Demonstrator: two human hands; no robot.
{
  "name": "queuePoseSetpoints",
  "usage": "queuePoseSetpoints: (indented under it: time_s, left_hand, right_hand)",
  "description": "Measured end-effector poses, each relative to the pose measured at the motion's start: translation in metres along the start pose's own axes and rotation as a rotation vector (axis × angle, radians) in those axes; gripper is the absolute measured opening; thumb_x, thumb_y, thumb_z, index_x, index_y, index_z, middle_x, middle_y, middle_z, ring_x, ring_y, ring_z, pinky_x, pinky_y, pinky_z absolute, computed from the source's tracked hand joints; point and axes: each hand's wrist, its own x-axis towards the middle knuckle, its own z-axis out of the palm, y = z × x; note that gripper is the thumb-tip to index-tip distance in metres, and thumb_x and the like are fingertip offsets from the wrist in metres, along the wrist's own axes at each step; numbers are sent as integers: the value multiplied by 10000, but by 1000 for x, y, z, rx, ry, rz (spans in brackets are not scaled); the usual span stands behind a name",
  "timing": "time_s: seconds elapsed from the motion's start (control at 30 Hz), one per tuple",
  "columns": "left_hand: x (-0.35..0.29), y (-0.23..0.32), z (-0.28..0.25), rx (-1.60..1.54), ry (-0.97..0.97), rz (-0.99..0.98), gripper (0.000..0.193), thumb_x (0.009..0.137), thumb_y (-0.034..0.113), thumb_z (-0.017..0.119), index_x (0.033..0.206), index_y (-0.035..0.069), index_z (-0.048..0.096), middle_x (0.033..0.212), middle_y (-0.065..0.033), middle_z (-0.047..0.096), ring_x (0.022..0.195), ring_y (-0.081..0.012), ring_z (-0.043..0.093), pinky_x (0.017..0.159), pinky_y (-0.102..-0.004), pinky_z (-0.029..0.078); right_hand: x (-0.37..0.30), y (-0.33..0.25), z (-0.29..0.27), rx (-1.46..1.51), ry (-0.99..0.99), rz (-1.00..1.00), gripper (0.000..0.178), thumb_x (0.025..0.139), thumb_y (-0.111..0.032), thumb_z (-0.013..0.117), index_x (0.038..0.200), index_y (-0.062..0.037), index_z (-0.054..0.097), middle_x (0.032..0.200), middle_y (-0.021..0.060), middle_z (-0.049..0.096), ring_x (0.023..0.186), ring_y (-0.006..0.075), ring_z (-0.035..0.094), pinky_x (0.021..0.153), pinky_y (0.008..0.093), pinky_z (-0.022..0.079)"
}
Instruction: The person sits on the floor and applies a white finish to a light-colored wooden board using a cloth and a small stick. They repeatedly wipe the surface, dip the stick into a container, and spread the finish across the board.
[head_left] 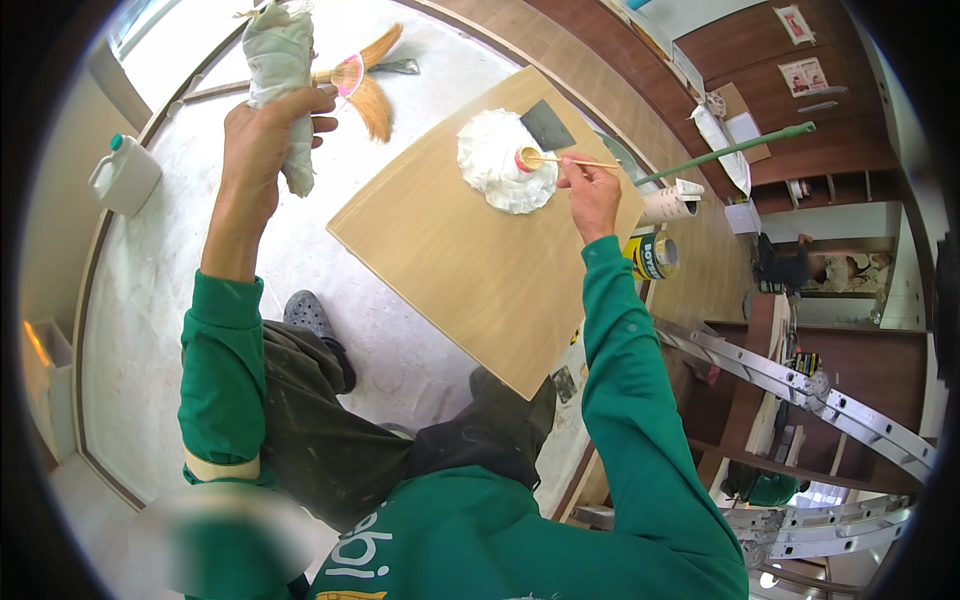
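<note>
My left hand (262,130), raised at the upper left, is wrapped round a crumpled whitish bag (280,65) that hangs past the fingers. My right hand (592,190) pinches a thin wooden stick (575,161) by its far end. The stick's other end meets a small round red-edged cap (527,159) with yellowish stuff in it. That cap sits on or just above a white mound (497,165) of powder or paste; I cannot tell which. The mound lies on a light wooden board (450,250). Beside it rests a flat dark grey plate (546,126).
A broom (372,85) lies on the floor (170,340) beyond the board. At left stands a white jug (125,175) with a green cap. A yellow-and-black can (651,256) and a green pole (725,154) are at right, near an aluminium ladder (810,395). Another person (785,265) is farther off.
</note>
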Motion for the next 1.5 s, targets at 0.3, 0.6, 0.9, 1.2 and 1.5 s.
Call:
queuePoseSetpoints:
  time_s: [0.3, 0.6, 0.9, 1.2, 1.5]
  left_hand:
    - [1, -2, 0, 20, -1, -1, 394, 756, 235, 762, 1019, -48, 683, 866, -125, 704, 795, -182, 692, 714, -313, 527]
    - [0, -3, 1, 30, -12, 4, 394, 759, 244, 760, 1016, -44, 682, 880, -118, 699, 810, -191, 697, 725, -322, 530]
    - [1, -5, -2, 41, -47, 52, 417, 794, 277, 746, 1050, -47, 682, 901, -107, 709, 784, -180, 696, 690, -296, 534]
    - [1, -9, -4, 43, -55, 103, 424, 775, 259, 760, 1040, -66, 696, 930, -146, 717, 826, -217, 727, 725, -310, 554]
    - [-1, -6, -3, 74, -16, 110, 531, 718, 331, 804, 1039, -76, 687, 909, -154, 705, 823, -229, 724, 744, -329, 553]
  right_hand:
    - [-40, 2, -5, 170, 120, 85, 237, 936, -147, 681, 1111, 4, 732, 843, 54, 717, 668, 117, 669, 565, 240, 465]
    - [-58, 1, -6, 177, 91, 62, 254, 939, -153, 688, 1140, -2, 729, 856, 32, 698, 682, 111, 645, 598, 227, 454]
    - [-55, 3, -5, 167, 142, 47, 239, 940, -135, 684, 1124, 12, 727, 830, 35, 701, 669, 106, 647, 568, 218, 450]
    - [-60, 10, -7, 194, 157, 84, 251, 964, -130, 656, 1170, 5, 700, 980, 92, 744, 693, 132, 681, 550, 216, 482]
    - [-94, -9, -16, 662, 288, 335, 255, 1016, -247, 543, 1093, -27, 645, 966, 100, 713, 814, 189, 689, 667, 292, 547]
